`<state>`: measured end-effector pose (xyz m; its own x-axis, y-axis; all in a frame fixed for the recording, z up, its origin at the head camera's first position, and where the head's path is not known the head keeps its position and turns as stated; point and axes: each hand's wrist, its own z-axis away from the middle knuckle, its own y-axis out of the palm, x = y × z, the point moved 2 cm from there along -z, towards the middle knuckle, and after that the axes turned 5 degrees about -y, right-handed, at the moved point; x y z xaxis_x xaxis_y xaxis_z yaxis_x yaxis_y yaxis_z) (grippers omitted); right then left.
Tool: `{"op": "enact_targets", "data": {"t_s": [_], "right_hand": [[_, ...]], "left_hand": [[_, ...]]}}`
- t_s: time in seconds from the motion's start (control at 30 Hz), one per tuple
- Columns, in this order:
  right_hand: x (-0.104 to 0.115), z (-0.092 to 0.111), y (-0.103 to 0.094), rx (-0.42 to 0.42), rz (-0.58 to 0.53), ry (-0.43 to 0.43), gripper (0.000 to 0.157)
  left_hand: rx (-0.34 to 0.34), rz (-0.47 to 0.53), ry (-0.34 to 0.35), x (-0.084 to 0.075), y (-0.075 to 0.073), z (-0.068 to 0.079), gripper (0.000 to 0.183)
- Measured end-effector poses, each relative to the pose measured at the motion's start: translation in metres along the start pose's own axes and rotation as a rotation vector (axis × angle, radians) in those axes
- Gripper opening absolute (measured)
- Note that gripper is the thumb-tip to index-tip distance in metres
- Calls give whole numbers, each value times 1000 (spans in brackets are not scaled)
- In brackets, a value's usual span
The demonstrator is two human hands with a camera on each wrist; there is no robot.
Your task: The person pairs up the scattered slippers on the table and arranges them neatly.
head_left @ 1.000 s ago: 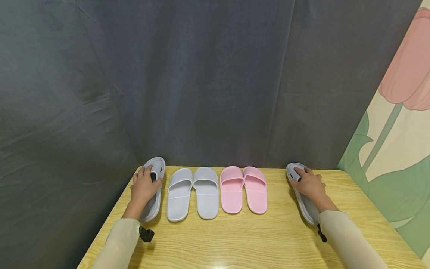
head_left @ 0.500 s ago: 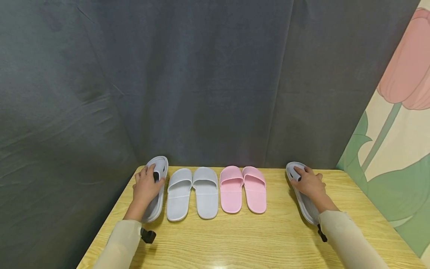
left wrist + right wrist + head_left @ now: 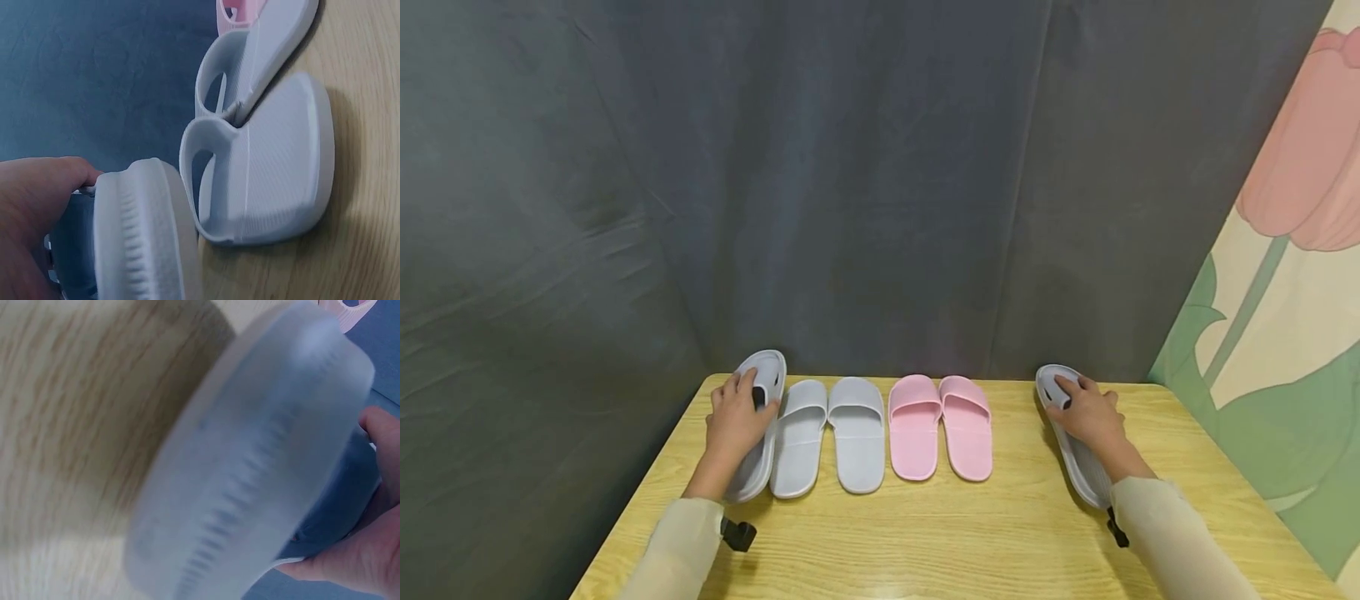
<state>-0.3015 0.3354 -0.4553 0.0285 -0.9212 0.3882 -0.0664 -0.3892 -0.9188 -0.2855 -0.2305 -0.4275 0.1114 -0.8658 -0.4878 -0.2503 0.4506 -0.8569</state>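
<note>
My left hand grips a grey slipper by its strap at the table's left side. In the left wrist view, that slipper's ribbed side stands tilted close by the nearest light grey slipper. Over on the right, my right hand holds a matching grey slipper by the strap, also tilted onto its side. A light grey pair, left and right, lies in the middle, toes to the back. Beside it is a pink pair, left and right.
A wooden table carries all the slippers. Behind it and on the left hangs a dark grey cloth. A wall with painted tulips borders the right side. Black straps sit at both wrists.
My left hand has moved right with its grey slipper, which now overlaps the edge of the light grey pair in the head view. The right hand and its slipper have stayed nearly still.
</note>
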Motion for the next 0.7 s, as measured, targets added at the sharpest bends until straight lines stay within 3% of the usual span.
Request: {"op": "enact_targets", "data": {"t_s": [0.7], "right_hand": [[3, 1, 3, -26, -26, -2, 71]], "left_hand": [[-14, 42, 28, -25, 9, 19, 76]]}}
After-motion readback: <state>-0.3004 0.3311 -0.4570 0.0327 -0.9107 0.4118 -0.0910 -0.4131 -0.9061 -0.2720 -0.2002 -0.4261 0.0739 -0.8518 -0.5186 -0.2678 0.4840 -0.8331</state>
